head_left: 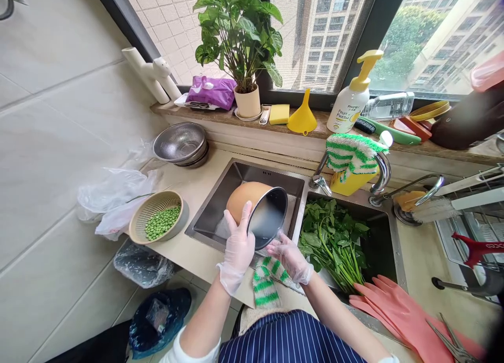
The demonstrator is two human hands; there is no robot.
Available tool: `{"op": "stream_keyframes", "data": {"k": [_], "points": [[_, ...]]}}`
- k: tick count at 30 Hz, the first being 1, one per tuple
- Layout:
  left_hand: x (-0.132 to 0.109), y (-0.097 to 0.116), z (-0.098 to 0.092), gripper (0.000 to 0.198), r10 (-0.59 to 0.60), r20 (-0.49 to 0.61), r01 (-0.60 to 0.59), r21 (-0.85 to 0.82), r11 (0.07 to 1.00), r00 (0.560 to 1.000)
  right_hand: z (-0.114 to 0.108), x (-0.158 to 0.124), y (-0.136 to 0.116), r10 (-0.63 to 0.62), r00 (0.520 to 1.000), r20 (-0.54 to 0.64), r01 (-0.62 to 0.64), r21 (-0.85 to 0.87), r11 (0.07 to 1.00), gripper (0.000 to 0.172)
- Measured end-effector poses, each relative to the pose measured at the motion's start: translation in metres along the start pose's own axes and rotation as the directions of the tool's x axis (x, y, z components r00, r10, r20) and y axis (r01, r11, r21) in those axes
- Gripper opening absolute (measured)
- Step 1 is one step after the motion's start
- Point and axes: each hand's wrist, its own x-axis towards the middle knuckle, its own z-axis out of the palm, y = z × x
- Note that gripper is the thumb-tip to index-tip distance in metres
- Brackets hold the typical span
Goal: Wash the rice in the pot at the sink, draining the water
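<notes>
An orange pot with a dark inside (252, 198) is tilted on its side over the left sink basin (205, 208), its opening facing right and toward me. Gloved in clear plastic, my left hand (239, 247) grips the pot near its rim, thumb and fingers against the outer wall. My right hand (289, 255), gloved alike, has its fingers curled at the lower rim on the right. A green-and-white striped cloth (266, 289) hangs over the counter's front edge just below both hands.
Leafy greens (331, 237) fill much of the right basin. Pink rubber gloves (397, 305) and scissors (452, 337) lie at the right front. A basket of green peas (134, 221) and metal strainers (179, 142) stand left. The faucet (384, 174) carries another striped cloth.
</notes>
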Motion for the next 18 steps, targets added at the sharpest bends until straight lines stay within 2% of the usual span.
{"op": "stream_keyframes", "data": {"k": [3, 11, 18], "points": [[-0.0005, 0.0016, 0.0003, 0.077, 0.010, -0.019, -0.010, 0.018, 1.000, 1.000, 0.0000, 0.0011, 0.0002, -0.004, 1.000, -0.012, 0.005, 0.012, 1.000, 0.082], [-0.0030, 0.0022, 0.0016, 0.076, 0.012, -0.023, -0.012, 0.025, 1.000, 1.000, -0.0011, 0.0017, 0.0010, -0.022, 1.000, -0.013, 0.022, 0.009, 1.000, 0.075], [-0.0057, 0.0050, 0.0018, 0.072, 0.015, -0.023, -0.013, 0.085, 0.996, 1.000, -0.0001, 0.0017, -0.0004, -0.035, 0.999, 0.023, 0.035, 0.010, 0.999, 0.081]]}}
